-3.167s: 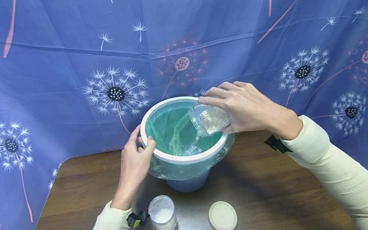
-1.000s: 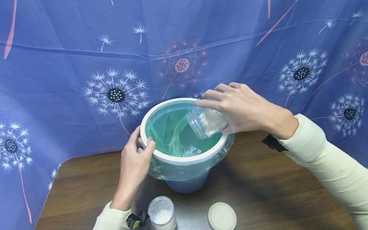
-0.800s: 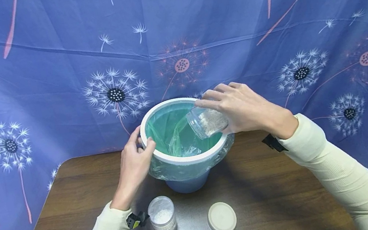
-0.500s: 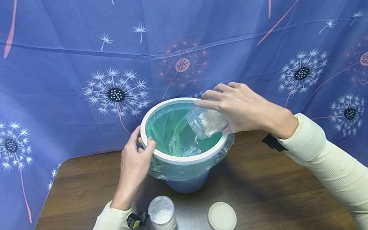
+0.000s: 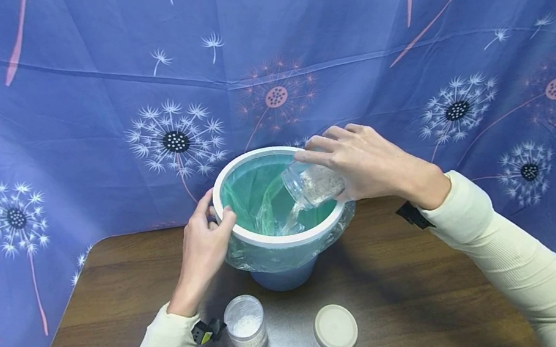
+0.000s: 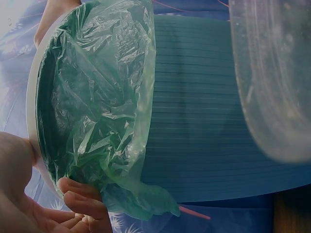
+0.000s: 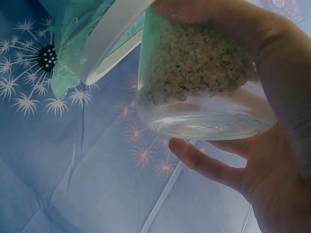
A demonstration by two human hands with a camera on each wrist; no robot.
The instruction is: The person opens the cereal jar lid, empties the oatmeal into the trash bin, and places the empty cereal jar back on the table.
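A blue bin with a white rim and a thin green plastic liner stands on the table. My left hand grips the rim at its left side, thumb over the top, fingers outside by the liner. Over the bin's right side, my right hand holds a clear jar tilted mouth-down to the left. Pale flakes stream from its mouth into the liner. The right wrist view shows coarse beige flakes still inside, the jar's base facing the camera.
A second clear jar, without a lid and with white contents, stands near my left wrist. Right of it a round cream lid lies on the wooden table. A blue dandelion-print cloth hangs behind.
Since 3.2 seconds ago my right hand has shifted the jar slightly left. The stream, unseen about a second ago, shows again now. My left hand stays on the rim.
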